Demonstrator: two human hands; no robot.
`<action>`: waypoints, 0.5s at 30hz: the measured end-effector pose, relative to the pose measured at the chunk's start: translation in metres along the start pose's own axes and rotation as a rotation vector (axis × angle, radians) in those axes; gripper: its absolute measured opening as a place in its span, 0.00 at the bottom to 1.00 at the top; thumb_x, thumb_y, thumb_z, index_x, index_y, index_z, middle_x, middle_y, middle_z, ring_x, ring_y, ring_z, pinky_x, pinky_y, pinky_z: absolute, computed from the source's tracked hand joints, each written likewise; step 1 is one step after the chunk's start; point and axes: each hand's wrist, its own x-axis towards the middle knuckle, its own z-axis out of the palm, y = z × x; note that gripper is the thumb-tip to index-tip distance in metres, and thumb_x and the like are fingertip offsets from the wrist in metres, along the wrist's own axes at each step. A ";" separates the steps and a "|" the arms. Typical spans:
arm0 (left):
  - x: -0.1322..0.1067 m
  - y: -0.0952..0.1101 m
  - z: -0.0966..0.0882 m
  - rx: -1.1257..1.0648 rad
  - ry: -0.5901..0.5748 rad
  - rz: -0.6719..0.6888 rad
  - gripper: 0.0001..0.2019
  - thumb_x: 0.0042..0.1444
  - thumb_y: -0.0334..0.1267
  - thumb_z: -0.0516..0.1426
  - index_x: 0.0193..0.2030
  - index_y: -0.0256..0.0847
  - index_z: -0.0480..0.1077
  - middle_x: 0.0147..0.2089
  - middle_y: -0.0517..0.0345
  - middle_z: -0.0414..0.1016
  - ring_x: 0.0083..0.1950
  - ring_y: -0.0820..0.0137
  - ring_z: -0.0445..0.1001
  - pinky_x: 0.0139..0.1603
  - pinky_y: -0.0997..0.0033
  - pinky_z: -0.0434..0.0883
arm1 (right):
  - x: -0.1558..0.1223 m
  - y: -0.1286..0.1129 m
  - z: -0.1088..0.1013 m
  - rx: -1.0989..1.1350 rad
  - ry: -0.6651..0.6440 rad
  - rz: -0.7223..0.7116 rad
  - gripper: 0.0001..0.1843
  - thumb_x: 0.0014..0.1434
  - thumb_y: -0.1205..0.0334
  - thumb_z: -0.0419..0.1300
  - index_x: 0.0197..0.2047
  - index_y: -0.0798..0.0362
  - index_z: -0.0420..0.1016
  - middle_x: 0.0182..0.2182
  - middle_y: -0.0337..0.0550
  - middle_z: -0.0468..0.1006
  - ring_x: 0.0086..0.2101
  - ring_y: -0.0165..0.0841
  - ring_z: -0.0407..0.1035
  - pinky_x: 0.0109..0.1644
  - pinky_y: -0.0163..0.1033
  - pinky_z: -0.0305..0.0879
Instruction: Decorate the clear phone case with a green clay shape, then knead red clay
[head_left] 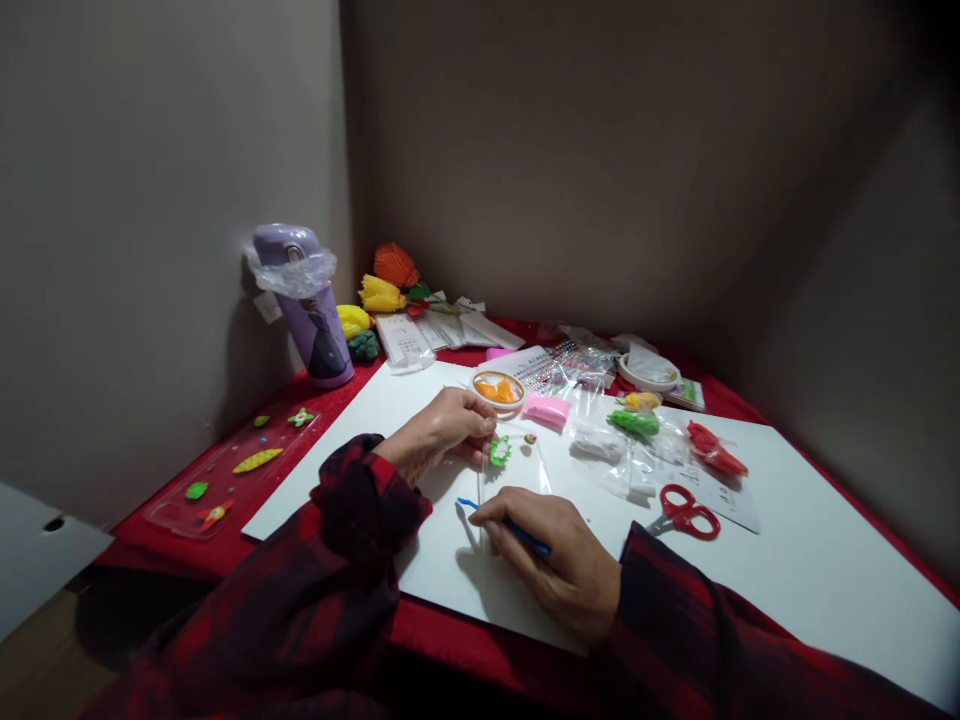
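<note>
Left hand (450, 428), nearer, curls just left of the green-white piece (500, 451), hold unclear; on its near side, right hand (551, 555) pinches a leftward-pointing blue tool (531, 538)

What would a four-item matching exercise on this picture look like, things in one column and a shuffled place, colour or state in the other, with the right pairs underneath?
Things
1. Slim tool
2. Tumbler
3. Scissors
4. Green-edged piece

Descriptions
A. Just beside the fingers of the left hand
B. Purple, standing on the red cloth
C. Red handles, lying apart from both hands
D. Blue, held in the right hand

Right pairs: 1-D, 2-B, 3-C, 4-A
</note>
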 end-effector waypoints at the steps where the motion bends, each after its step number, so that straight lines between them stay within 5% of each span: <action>1: 0.000 0.000 0.000 -0.003 -0.002 0.001 0.05 0.46 0.21 0.57 0.30 0.32 0.68 0.21 0.59 0.70 0.18 0.76 0.68 0.20 0.76 0.70 | 0.000 0.000 0.000 0.023 0.020 0.012 0.10 0.63 0.68 0.50 0.41 0.54 0.73 0.31 0.42 0.76 0.31 0.29 0.69 0.35 0.34 0.63; 9: 0.001 -0.003 -0.003 -0.046 -0.043 0.018 0.06 0.44 0.23 0.57 0.32 0.32 0.70 0.21 0.61 0.68 0.19 0.76 0.68 0.21 0.75 0.70 | -0.005 0.001 -0.003 0.077 0.112 -0.011 0.09 0.62 0.68 0.52 0.41 0.54 0.73 0.31 0.42 0.76 0.32 0.29 0.70 0.36 0.34 0.63; 15: 0.006 -0.007 -0.007 -0.063 -0.096 -0.013 0.08 0.43 0.26 0.60 0.33 0.32 0.70 0.24 0.58 0.71 0.20 0.75 0.69 0.21 0.75 0.70 | -0.018 0.011 -0.014 -0.133 0.294 -0.112 0.09 0.61 0.71 0.53 0.42 0.55 0.73 0.28 0.43 0.74 0.31 0.32 0.69 0.34 0.36 0.61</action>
